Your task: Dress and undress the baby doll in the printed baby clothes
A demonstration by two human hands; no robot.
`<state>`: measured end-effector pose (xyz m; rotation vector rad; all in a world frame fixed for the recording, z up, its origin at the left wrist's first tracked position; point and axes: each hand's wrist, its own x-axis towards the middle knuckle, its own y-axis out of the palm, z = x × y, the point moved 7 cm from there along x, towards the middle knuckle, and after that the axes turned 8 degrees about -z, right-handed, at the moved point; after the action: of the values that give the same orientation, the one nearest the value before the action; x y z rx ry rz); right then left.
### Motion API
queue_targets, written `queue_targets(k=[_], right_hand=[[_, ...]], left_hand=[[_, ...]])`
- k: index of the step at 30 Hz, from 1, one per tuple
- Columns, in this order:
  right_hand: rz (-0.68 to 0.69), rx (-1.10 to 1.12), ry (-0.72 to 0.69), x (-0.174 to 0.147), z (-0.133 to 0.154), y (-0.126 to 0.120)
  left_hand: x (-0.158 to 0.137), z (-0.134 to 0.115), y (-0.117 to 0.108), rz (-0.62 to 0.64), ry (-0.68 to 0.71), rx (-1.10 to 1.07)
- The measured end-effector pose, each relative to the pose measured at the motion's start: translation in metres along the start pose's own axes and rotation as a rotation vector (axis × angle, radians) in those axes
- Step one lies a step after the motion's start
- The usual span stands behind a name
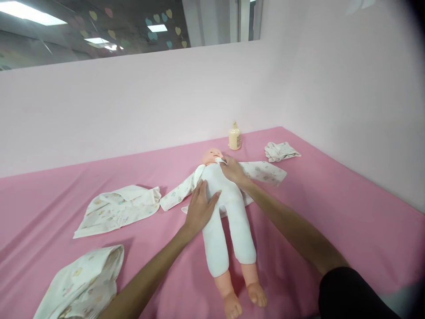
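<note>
A baby doll (229, 221) with a white cloth body lies on its back, feet toward me, on the pink sheet. A patterned baby shirt (264, 171) is spread beneath it, one sleeve reaching out to each side. Fingers extended and thumb spread, my left hand (200, 208) rests on the doll's belly and side. Up at the doll's neck, my right hand (233, 170) is closed on the edge of the shirt by the chin. The right fingertips are partly hidden, and so is the doll's arm on that side.
Behind the doll's head stands a cream pump bottle (235, 137). A small folded patterned cloth (281, 151) lies at the back right. To the left are a flat patterned garment (119, 208) and a bunched patterned cloth (83, 279). White walls border the pink sheet (332, 212).
</note>
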<state>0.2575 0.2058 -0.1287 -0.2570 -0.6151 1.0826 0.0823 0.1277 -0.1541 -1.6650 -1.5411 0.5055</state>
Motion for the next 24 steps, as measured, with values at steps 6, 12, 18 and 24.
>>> queue_targets(k=[6,12,18,24], right_hand=[[-0.007,-0.023,0.029,-0.008,-0.018,-0.016],[0.005,-0.065,0.079,-0.028,-0.04,-0.049],[-0.083,-0.286,0.15,-0.015,-0.049,-0.082],[0.316,-0.142,0.185,-0.046,-0.05,-0.064]], left_hand=[[-0.002,0.004,-0.004,0.007,0.047,0.017],[-0.004,0.008,-0.009,-0.033,-0.015,-0.001],[0.011,0.033,-0.014,-0.014,-0.165,-0.014],[0.028,0.065,-0.028,-0.085,-0.205,-0.02]])
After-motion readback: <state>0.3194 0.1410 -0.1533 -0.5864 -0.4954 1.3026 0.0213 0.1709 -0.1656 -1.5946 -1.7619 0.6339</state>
